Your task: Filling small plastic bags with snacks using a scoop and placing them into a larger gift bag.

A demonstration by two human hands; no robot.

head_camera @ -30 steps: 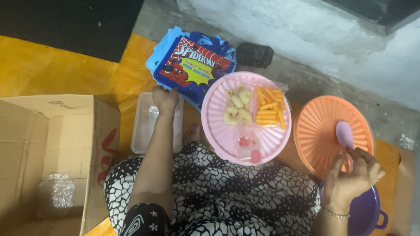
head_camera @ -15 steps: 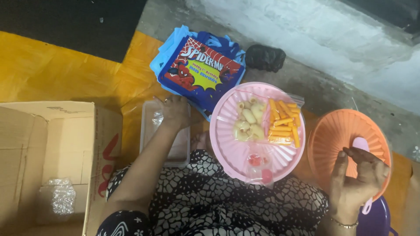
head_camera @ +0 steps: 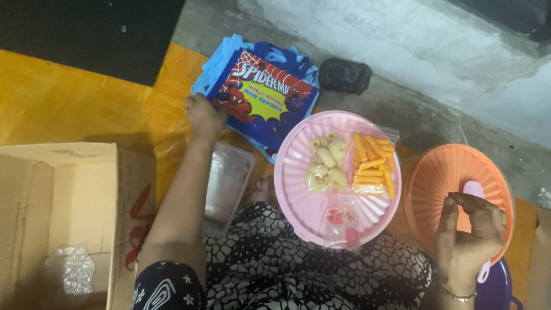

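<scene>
My left hand rests fingers-down on the edge of the blue printed party bags, gripping nothing. My right hand pinches a pale pink plastic spoon over the round orange ridged lid, beside the pink snack plate.

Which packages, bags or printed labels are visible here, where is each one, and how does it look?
Stack of party bags: on the floor above the pink plate, left hand on its edge; blue, with red and yellow cartoon print.
Cardboard box: lower left, open, brown.
Clear snack bags: on the pink plate; pale and orange pieces inside.
Black bag: crumpled, beside the wall.
</scene>
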